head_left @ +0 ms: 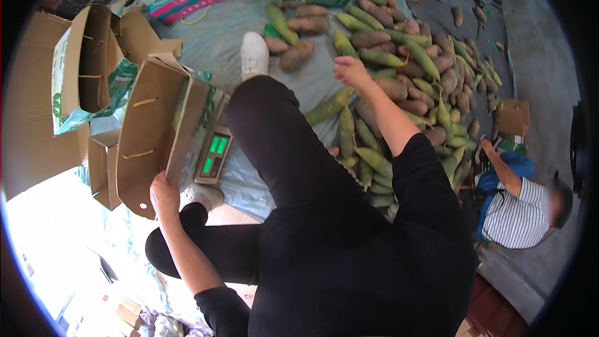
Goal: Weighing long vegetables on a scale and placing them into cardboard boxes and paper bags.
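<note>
Black shirt [349,268] nearest, low centre. At left, box [146,134], open, left hand [165,196] gripping its near edge. Scale [215,153] right beside box, display lit; whether box rests on it, cannot tell. Right hand [350,73] over radishes [376,161], fingers loosely open, nothing visible in grasp. Radishes heaped at right among brown roots [393,89]. Step looks like picking while steadying box; next move seems to call for closing fingers round one radish.

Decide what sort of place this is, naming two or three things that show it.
Probably a produce weighing and packing area: heaped long green and reddish-brown root vegetables, an open brown cardboard carton with yellow cord handles, and a flat weighing scale with green-lit displays.
</note>
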A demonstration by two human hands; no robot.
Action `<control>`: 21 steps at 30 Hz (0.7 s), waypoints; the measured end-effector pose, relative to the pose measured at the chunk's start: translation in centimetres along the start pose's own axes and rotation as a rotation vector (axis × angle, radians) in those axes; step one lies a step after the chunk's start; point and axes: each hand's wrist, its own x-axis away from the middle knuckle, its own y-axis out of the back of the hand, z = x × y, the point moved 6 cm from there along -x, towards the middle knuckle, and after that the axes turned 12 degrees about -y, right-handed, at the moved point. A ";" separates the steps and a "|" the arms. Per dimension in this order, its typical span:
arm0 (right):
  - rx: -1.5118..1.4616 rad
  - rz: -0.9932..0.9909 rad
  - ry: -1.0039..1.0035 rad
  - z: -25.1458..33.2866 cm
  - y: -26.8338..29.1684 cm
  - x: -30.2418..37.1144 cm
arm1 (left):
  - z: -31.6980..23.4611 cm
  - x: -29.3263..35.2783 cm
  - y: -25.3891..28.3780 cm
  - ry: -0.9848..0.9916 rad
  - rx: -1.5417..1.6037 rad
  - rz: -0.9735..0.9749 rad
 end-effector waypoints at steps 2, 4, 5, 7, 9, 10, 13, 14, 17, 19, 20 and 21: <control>0.154 -0.011 -0.022 -6.2 -0.1 1.1 | -1.2 0.5 0.9 0.000 0.027 -0.019; 0.388 -0.046 0.053 -13.5 1.7 1.0 | -2.5 -0.1 0.6 -0.017 0.043 -0.018; 0.549 -0.080 0.128 -16.4 2.3 1.2 | -2.9 -0.3 0.4 -0.022 0.052 -0.025; 0.549 -0.024 -0.069 -20.6 0.3 3.7 | -2.1 1.0 0.9 -0.023 0.060 -0.060; 0.551 -0.019 -0.131 -25.5 1.3 4.2 | -2.2 0.5 0.3 -0.099 0.073 -0.093; 0.556 0.020 -0.186 -26.8 0.8 4.8 | -2.2 0.8 0.5 -0.103 0.072 -0.087; 0.753 0.038 -0.133 -26.3 -1.4 7.1 | 0.4 2.6 1.6 -0.017 0.022 -0.065; 0.751 0.046 -0.134 -26.0 -1.5 7.5 | 1.4 3.2 2.0 -0.012 0.016 -0.062; 0.899 0.000 0.019 -24.9 0.6 6.9 | 2.2 3.4 3.3 -0.013 -0.055 -0.040; 0.934 -0.097 -0.047 -24.2 3.7 5.9 | 1.1 3.5 4.6 -0.025 -0.074 -0.043; 0.901 -0.156 -0.060 -23.9 5.4 5.5 | 0.6 3.6 5.0 -0.016 -0.077 -0.035; 0.866 -0.220 -0.072 -23.9 7.1 5.0 | 0.1 3.7 5.2 -0.018 -0.075 -0.030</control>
